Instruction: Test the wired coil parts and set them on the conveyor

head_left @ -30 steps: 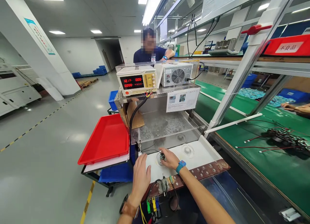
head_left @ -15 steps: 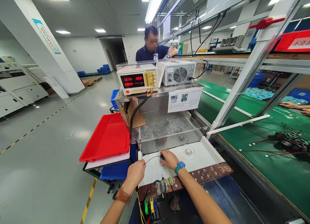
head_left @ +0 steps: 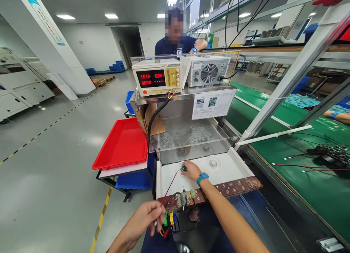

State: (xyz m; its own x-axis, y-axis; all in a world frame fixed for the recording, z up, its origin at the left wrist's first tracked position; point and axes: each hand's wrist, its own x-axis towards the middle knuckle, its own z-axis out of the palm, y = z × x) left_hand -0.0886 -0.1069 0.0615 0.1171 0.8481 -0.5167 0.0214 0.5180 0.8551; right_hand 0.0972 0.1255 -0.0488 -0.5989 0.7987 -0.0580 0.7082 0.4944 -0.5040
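Note:
My right hand (head_left: 192,171), with a blue watch on the wrist, is closed on a small circuit board (head_left: 184,168) over the white tray (head_left: 169,176); the fingers hide much of the board. From the board a thin dark red wire (head_left: 173,180) runs down to my left hand (head_left: 146,218). That hand pinches the wire near its far end, in front of the tray's left corner. Green, yellow and blue clips (head_left: 171,217) hang just right of my left fingers. A brown strip with metal studs (head_left: 229,189) forms the tray's front edge, with leads attached.
A power supply (head_left: 157,78) with red digits and a grey fan-cooled unit (head_left: 209,71) stand on the shelf ahead. To the left is a red tray (head_left: 121,143) on a cart. Wired assemblies (head_left: 332,154) lie on the green conveyor (head_left: 273,143). A person (head_left: 175,39) leans behind the shelf.
My left hand has moved down and toward me, drawing the wire into a longer slant. My right hand stays over the tray with the board. The camera view has tilted down slightly.

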